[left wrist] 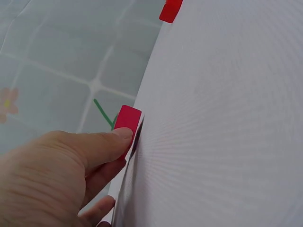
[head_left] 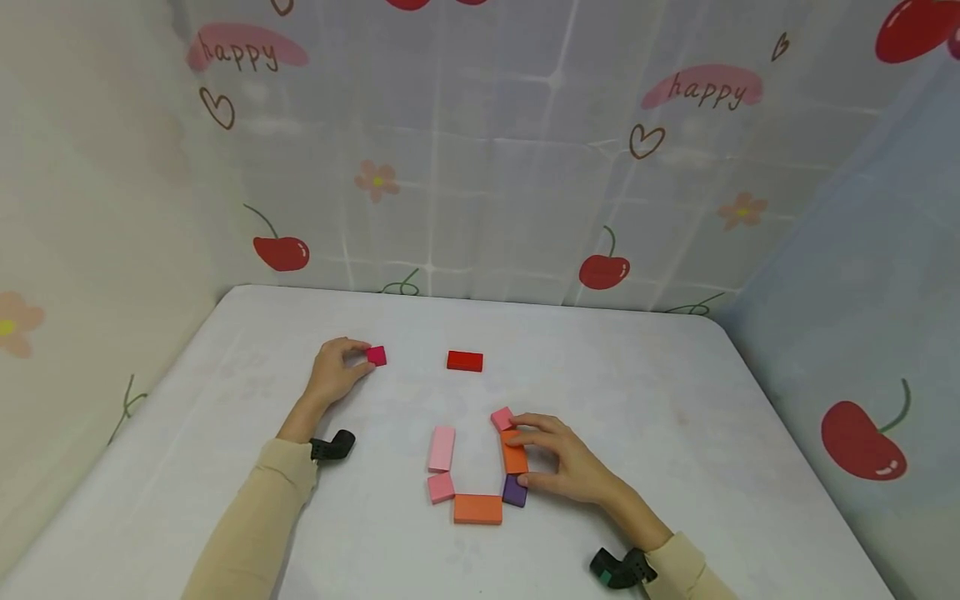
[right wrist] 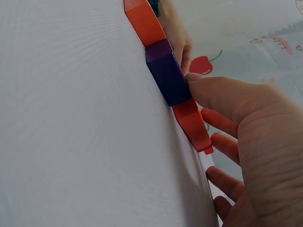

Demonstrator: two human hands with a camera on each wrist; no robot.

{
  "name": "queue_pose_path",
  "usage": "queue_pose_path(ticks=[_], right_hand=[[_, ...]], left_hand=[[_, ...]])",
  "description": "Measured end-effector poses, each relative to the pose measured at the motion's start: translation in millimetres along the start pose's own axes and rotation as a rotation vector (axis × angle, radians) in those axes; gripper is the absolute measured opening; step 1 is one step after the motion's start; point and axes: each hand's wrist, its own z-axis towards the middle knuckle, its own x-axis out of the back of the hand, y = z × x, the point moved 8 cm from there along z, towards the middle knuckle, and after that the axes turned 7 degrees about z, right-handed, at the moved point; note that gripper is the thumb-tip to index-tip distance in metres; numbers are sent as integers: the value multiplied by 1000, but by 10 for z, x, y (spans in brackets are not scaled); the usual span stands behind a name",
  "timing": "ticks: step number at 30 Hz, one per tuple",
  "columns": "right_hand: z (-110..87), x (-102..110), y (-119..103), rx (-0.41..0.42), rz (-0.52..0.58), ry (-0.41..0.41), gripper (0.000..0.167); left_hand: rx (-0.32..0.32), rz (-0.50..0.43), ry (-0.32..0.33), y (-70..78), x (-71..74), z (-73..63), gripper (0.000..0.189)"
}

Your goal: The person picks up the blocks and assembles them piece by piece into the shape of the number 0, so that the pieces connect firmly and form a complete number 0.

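Note:
My left hand [head_left: 335,371] pinches a crimson block [head_left: 377,356] between thumb and fingers at the far left of the table. The left wrist view shows that block [left wrist: 127,120] under the thumb. My right hand [head_left: 566,462] touches the right side of a block outline, its fingers loosely spread. Its thumb rests against a purple block [head_left: 514,491]. The other fingertips reach an orange block [head_left: 514,457] and a small pink block [head_left: 501,418] above it. In the right wrist view the thumb tip meets the purple block [right wrist: 168,75]; some fingertips are partly hidden.
An orange block [head_left: 477,509] forms the outline's near side. A small pink block [head_left: 441,488] and a longer pink block [head_left: 442,448] form its left side. A red block [head_left: 465,361] lies farther back on the white table [head_left: 630,358]. Printed curtains [head_left: 480,167] stand behind the table.

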Motion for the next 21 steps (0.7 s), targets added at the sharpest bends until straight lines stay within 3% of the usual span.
queue_pose_path(ticks=[5,10,15,21], right_hand=[[-3,-6,22,-9,4,-5,46],[-8,-5,22,-11,10,-1,47],[-4,-6,27,-8,9,-1,46],[7,-16,45,-1,18,-1,45]], left_hand=[[20,-71,7,66,47,-4,36],[-8,-153,-6,294,76,-24,36],[-77,-161,-71,625,15,-77,37],[-93,-159,-199,877,-193,-191,34]])
